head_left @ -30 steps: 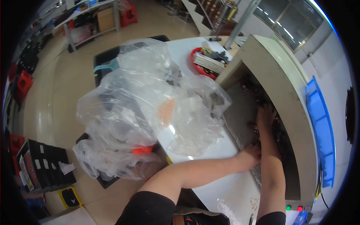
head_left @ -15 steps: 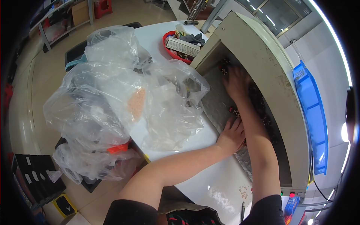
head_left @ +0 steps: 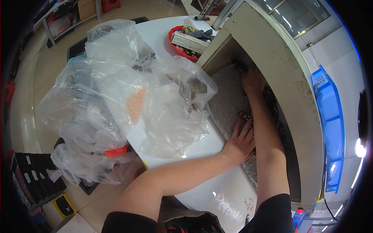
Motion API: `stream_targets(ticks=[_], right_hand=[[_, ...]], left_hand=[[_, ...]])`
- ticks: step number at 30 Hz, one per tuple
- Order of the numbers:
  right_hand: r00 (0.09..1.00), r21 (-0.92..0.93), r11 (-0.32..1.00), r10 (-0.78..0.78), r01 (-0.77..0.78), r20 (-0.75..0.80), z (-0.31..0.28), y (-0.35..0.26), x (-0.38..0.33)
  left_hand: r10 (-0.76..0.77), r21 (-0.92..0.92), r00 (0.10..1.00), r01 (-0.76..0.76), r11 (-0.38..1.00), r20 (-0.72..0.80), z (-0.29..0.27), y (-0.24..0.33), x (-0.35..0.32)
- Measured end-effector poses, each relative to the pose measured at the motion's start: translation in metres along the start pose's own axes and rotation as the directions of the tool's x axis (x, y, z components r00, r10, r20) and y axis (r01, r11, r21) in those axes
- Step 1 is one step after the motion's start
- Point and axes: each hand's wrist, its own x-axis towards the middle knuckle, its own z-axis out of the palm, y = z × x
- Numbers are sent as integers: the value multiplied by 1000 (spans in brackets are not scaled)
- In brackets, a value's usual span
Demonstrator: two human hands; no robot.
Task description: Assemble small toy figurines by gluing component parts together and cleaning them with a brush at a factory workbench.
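My left hand [head_left: 241, 140] lies flat with fingers spread at the near edge of the grey textured floor [head_left: 225, 105] inside a beige box-like machine [head_left: 272, 54]. Small dark and red pieces [head_left: 245, 116] lie just beyond its fingertips. My right hand [head_left: 253, 79] reaches deeper into the opening, resting on dark small pieces along the inner wall [head_left: 272, 103]; I cannot see whether it holds any. A heap of clear plastic bags [head_left: 120, 97] sits on the white table [head_left: 194, 147] left of my hands.
A red basket [head_left: 182, 46] with a flat box and tools stands at the table's far end. A blue bin [head_left: 330, 116] hangs on the right. Black crates [head_left: 31, 182] and a shelf rack [head_left: 66, 19] stand on the tan floor.
The view has shifted so the machine and bags sit lower and nearer. My right hand stays deep inside the opening and my left hand stays flat at its near edge.
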Motion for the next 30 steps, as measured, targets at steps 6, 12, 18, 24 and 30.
stream_targets(ticks=[6, 12, 18, 24, 30], right_hand=[[949, 51, 953, -292, 300, -123, 9, -14, 6], [955, 203, 934, -294, 293, -28, 24, -6, 6], [941, 194, 921, -333, 338, -59, 11, -12, 7], [938, 198, 917, -347, 345, -26, 23, -16, 0], [959, 111, 962, -260, 249, 109, 24, -40, -13]], left_hand=[[9, -5, 999, -8, 1000, 34, 7, 1, -1], [-9, -10, 999, 10, 1000, 36, 4, -5, -4], [-7, -12, 1000, 7, 1000, 19, 4, -7, -2], [-48, 4, 999, 48, 999, 8, 4, -10, -13], [-30, -4, 1000, 30, 1000, 3, 1, -16, -36]])
